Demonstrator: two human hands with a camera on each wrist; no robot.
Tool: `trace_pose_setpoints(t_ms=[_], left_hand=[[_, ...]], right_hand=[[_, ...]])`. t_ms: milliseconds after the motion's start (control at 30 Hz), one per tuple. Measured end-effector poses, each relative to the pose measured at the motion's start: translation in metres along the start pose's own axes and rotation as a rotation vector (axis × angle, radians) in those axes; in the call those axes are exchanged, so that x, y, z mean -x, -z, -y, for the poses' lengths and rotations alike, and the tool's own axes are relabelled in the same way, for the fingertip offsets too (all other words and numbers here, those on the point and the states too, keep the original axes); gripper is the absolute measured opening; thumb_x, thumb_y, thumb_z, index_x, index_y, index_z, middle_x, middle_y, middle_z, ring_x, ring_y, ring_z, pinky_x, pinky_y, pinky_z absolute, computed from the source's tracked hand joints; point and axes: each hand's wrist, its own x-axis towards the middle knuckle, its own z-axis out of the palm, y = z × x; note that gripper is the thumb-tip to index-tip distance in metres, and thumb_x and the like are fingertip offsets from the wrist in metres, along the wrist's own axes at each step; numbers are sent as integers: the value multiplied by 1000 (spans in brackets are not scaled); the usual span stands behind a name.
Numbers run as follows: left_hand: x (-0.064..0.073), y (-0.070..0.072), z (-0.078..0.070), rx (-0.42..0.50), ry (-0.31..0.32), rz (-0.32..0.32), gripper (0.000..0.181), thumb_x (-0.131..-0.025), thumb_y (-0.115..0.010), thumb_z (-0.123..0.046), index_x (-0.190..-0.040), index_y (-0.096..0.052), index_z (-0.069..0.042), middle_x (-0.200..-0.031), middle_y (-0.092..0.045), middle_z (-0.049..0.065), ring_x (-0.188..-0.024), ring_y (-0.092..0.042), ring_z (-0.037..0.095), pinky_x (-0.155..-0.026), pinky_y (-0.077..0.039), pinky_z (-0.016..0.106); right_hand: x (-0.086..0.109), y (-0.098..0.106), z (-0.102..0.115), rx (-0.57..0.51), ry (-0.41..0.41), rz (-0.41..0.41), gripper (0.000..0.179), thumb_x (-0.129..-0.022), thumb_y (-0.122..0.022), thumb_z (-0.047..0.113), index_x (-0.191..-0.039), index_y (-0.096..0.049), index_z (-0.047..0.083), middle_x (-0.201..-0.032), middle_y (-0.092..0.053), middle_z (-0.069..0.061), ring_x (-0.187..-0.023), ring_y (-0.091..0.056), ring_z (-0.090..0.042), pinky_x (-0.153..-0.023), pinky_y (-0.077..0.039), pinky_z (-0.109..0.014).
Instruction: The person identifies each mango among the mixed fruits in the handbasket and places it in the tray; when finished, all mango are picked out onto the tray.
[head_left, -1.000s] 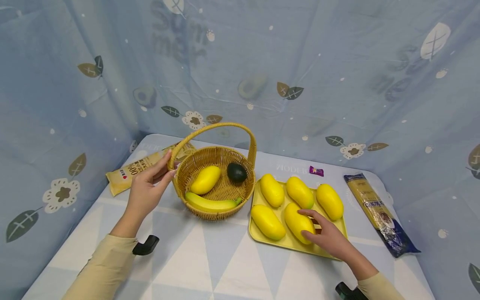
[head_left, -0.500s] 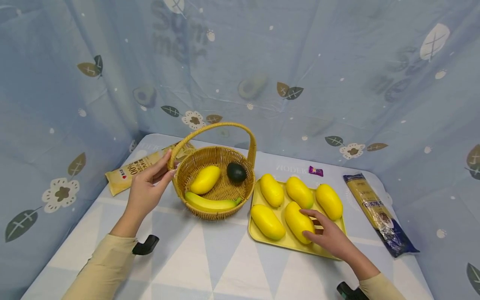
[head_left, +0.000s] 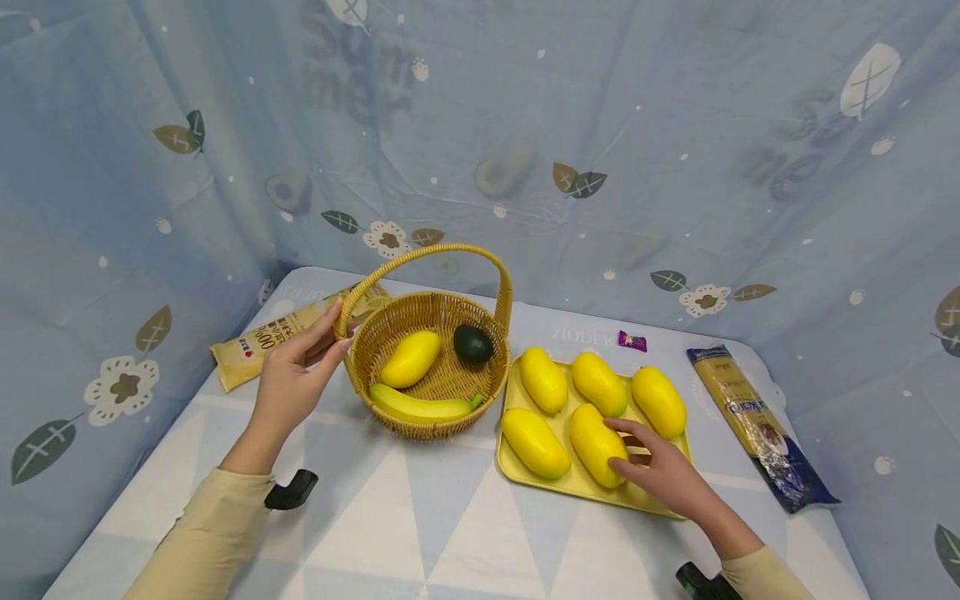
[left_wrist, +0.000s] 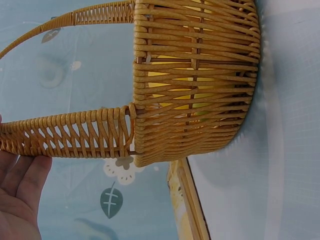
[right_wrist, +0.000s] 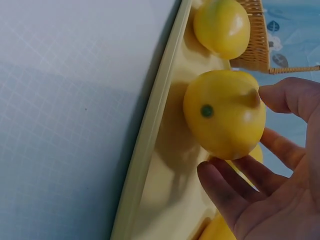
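Observation:
In the head view, my left hand [head_left: 294, 379] pinches the handle [head_left: 352, 312] of a wicker basket [head_left: 431, 429] at its left base; its fingertips meet the handle [left_wrist: 65, 135] in the left wrist view. In the basket lie a mango [head_left: 410, 359], a dark green avocado [head_left: 473, 345] and a banana [head_left: 423, 407]. My right hand [head_left: 663, 471] lies beside the front middle mango [head_left: 597, 446], thumb and fingers loosely spread around its right side. The mango [right_wrist: 222, 115] rests on a yellow tray [head_left: 547, 489]; whether the thumb touches it is hard to tell.
Several other mangoes [head_left: 536, 444] lie on the tray. A small purple-wrapped candy [head_left: 632, 342] sits behind it. A long blue-and-gold packet [head_left: 757, 425] lies at the right, a yellow packet [head_left: 258, 350] behind my left hand. Patterned curtains [head_left: 480, 125] enclose the table.
My right hand has shifted slightly right, its fingertips drawing a little away from the front middle mango, which stays on the tray. My left hand and the basket hold still.

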Motion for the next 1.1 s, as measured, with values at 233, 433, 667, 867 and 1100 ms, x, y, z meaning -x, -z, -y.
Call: trace_pose_setpoints(t_ms=[233,433,667,867,1100], left_hand=[[0,0,-1,0,-4,-5,62,-89,-72,9,-146,-56,-10,-125,-69,16,-107,-61,-11,-85,-51,7],[0,-1,-1,4,-7,-5,65,-89,-73,9,-146,-56,-16,-126,-69,16,-107,-61,-10,-85,-51,8],[0,-1,1,4,-12,-7,64,-89,-72,9,-146,-56,-16,-128,-69,14,-108,-61,-10,-85,-52,8],[1,0,2,0,-6,1,65,-90,-72,8,-146,-56,-19,-131,-67,13,-109,-60,-10,-85,-51,8],[0,1,1,1,-23,-1,63,-91,-72,7,-146,-56,-19,-135,-65,10,-110,-61,-8,-86,-52,9]], right_hand=[[1,3,2,59,99,-69,57,-96,-74,30,-145,-54,10,-145,-55,-14,-126,-55,-37,-102,-52,-54],[-3,6,11,146,136,-124,50,-97,-73,28,-141,-58,9,-140,-58,-13,-127,-54,-39,-103,-50,-60],[-16,5,38,155,232,-141,44,-96,-73,22,-138,-60,14,-138,-60,-7,-123,-58,-34,-101,-52,-59],[-39,3,77,153,350,-91,45,-97,-73,22,-140,-60,17,-138,-59,-3,-124,-58,-33,-104,-51,-57],[-74,-5,122,165,436,7,44,-98,-70,23,-140,-60,18,-139,-60,-1,-123,-58,-33,-103,-53,-50]])
